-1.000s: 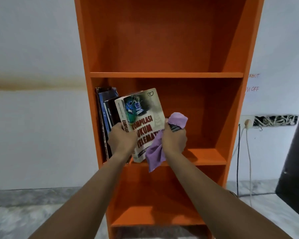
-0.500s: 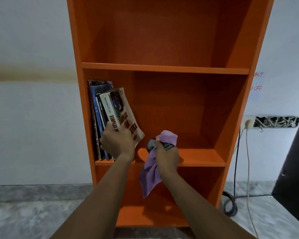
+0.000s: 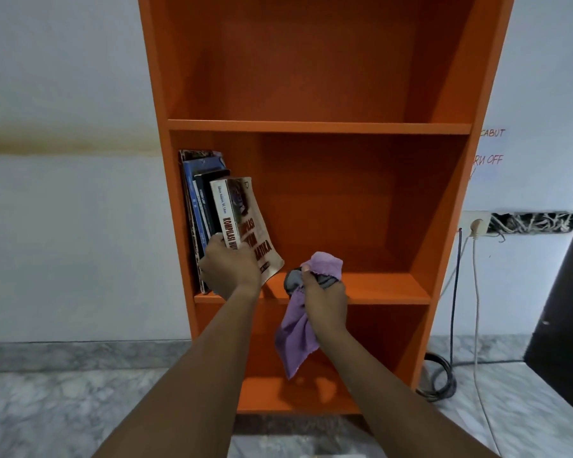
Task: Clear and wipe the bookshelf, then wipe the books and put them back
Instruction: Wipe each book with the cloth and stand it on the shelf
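A white wall (image 3: 63, 226) is on the left, and a grey stone floor (image 3: 47, 408) lies below it. In the middle stands a tall orange bookshelf (image 3: 457, 193). Its top space has nothing in it.

On the middle shelf, a few dark and blue books (image 3: 196, 193) stand pushed up against the left side. Just beside them is a white book (image 3: 242, 219) with red letters. It is tilted, with its top against the other books and its bottom out to the right. The left hand (image 3: 230, 269) holds this book low down, with fingers curled around its spine. The hand hides whether the book touches the shelf.

To the right, the right hand (image 3: 325, 302) squeezes a purple cloth (image 3: 295, 338) in a tight fist by the front edge of the middle shelf. The thumb presses on top. The loose end of the cloth hangs down.

On the far right a wall socket (image 3: 475, 223) has 2 cords (image 3: 475, 292) hanging from it.
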Demonstrator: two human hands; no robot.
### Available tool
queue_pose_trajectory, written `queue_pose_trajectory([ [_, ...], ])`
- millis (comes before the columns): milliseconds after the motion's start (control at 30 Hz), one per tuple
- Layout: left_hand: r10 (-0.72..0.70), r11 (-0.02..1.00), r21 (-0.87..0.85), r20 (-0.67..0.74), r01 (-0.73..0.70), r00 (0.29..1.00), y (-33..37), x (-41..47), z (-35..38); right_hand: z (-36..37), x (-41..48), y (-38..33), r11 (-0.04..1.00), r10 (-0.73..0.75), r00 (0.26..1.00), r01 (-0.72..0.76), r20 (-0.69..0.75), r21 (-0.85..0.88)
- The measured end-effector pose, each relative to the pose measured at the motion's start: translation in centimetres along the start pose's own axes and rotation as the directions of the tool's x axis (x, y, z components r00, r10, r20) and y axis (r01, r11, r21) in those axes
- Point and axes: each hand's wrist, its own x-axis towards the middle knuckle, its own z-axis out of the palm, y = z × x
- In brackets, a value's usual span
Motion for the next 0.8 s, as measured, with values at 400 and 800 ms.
queue_pose_trajectory([
  [400,-0.169,0.939,0.342,0.349,0.043,0.922,-8.9,-10.3,-7.0,-6.6,-6.5,6.6,0.988,0.138,0.985,-0.144,0.104,0.048],
  [800,-0.707,0.679,0.734,0.653,0.002,0.271,-27.3,-25.7,-10.0,-14.6,-14.6,23.6,0.821,0.549,0.835,-0.545,-0.026,-0.171],
])
